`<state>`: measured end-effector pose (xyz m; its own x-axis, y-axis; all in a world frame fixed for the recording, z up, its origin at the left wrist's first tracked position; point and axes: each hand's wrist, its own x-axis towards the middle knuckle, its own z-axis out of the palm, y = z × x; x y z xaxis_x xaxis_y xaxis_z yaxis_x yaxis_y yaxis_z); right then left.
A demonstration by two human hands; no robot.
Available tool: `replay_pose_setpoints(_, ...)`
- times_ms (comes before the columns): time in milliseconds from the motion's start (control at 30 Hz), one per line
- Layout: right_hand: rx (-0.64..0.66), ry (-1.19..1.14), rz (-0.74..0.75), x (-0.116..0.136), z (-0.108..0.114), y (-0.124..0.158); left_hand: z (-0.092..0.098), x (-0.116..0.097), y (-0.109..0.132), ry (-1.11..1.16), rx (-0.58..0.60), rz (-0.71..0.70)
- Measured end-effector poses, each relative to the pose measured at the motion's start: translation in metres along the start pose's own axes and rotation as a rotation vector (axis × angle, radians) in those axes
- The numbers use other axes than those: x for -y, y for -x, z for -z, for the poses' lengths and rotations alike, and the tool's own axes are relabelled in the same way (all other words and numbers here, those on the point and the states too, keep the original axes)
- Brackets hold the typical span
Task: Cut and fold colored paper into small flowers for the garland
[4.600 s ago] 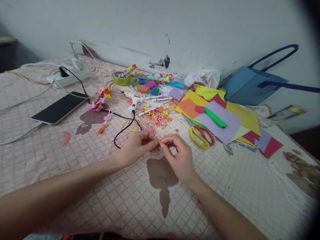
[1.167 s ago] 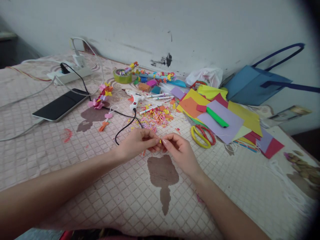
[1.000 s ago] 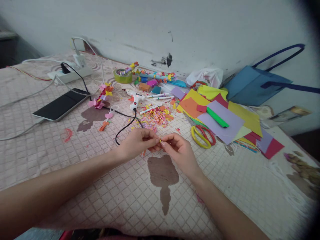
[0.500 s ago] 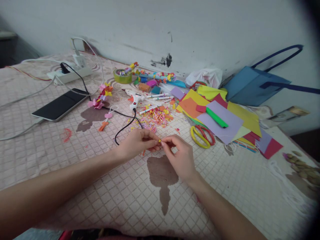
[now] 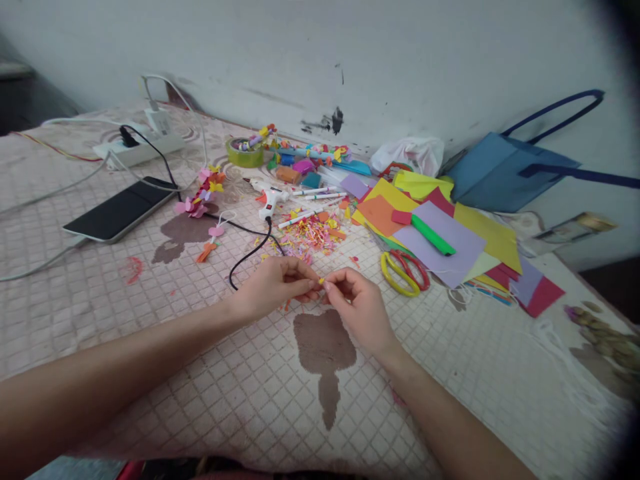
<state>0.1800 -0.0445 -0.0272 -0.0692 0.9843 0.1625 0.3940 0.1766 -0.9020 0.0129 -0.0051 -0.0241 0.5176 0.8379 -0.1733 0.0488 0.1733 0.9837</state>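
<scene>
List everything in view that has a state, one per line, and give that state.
Left hand, fingers pinched on a small yellow piece
Right hand, fingers closed at the same piece
Glue gun, lying down, cord attached
Scissors, lying down, blades partly hidden
Flat device, screen dark, cable plugged in
Power strip, plugs inserted
Coloured paper, spread in an overlapping pile
Blue bag, tilted

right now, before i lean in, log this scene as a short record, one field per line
left grip: pinching a tiny yellow piece
right grip: closed at the same piece
beyond hands: scraps pile, white glue gun
right side: scissors, colored sheets with a green item on top
left side: dark-screened device, cable attached
back right: blue bag
</scene>
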Motion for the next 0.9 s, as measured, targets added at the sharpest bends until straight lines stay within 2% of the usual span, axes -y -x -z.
replay_pose_setpoints(133, 0.092, -0.262, -0.157, -0.0009, 0.0030, -0.0022, 0.0005, -0.0010, 0.0015, -0.159, 0.003, -0.166)
replay_pose_setpoints(233, 0.145, -0.385, -0.220, -0.0025, 0.0027, -0.0025, -0.0005, -0.0036, 0.0037, -0.273, -0.017, -0.238)
replay_pose_setpoints(433, 0.137, -0.531, -0.282, -0.0023, 0.0005, -0.0028, -0.0016, -0.0082, 0.0082, -0.491, -0.128, -0.354)
replay_pose_setpoints(567, 0.137, -0.513, -0.263, -0.0037, 0.0006, -0.0025, -0.0014, -0.0090, 0.0090, -0.583, -0.146, -0.383)
replay_pose_setpoints(900, 0.087, -0.284, -0.153, 0.0041, 0.0030, -0.0017, -0.0007, -0.0078, 0.0088, -0.664, -0.155, -0.429)
